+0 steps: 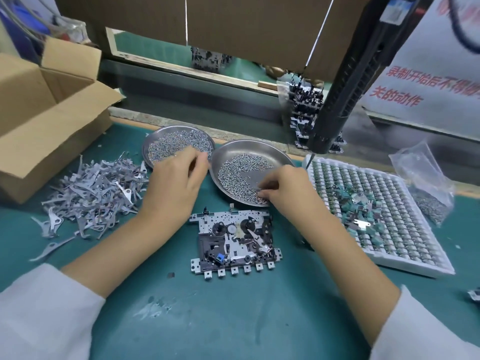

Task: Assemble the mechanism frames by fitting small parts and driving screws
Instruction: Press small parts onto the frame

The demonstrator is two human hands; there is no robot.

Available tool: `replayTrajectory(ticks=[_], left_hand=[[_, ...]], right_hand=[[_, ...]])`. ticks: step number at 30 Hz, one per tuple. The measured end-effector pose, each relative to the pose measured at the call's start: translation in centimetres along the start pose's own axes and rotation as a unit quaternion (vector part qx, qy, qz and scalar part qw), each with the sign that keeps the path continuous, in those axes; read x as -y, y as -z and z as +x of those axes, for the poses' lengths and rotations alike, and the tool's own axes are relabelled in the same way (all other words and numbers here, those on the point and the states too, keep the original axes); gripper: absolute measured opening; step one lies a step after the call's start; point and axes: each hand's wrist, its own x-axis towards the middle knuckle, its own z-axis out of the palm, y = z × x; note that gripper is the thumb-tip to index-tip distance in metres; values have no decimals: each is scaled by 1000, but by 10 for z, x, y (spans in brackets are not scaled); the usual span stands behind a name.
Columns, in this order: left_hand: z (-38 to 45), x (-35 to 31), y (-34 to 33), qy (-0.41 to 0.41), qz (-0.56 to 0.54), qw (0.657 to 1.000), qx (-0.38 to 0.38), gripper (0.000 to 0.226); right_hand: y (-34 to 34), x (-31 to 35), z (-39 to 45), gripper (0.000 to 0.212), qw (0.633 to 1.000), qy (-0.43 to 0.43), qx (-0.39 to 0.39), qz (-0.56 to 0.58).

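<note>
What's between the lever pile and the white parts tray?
Head view: the mechanism frame on bare green mat, with both forearms crossing above it.

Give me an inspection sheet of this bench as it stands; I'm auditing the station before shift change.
Surface: green mat, scuffed pale near the front edge.
Job's things: mechanism frame flat at centre; two metal dishes of screws, the left dish and the right dish; pile of grey levers at left; white tray of small green parts at right.
Clutter: open cardboard box far left; plastic bag of small parts far right.
Hands: left hand between the dishes, fingertips blurred; right hand pinches at screws in the right dish.
Cables: white cords hang at the back.
Surroundings: stacked frames behind; sign with red lettering.
</note>
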Motion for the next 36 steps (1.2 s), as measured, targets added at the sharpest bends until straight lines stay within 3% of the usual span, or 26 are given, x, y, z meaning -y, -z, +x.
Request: replayTrajectory(ticks=[4, 11, 14, 18, 20, 36], left_hand=[[-12, -19, 0, 29, -123, 992, 25, 7], [-23, -25, -5, 61, -210, 974, 51, 5], [-26, -26, -7, 41, -202, 978, 44, 7], [-30, -28, -9, 8, -181, 983, 27, 10], [-31, -29, -10, -13, -166, 986, 17, 10], [-33, -27, -13, -111, -193, 974, -42, 17]], right_hand=[[-9, -2, -4, 16, 997, -4, -61, 42], [-11, -3, -17, 14, 971, 27, -153, 180], [-7, 2, -28, 25, 923, 9, -132, 361], [-4, 10, -41, 25, 803, -39, -82, 589], [-5, 14, -45, 23, 768, -50, -45, 637], [0, 19, -49, 18, 665, -116, 77, 734]])
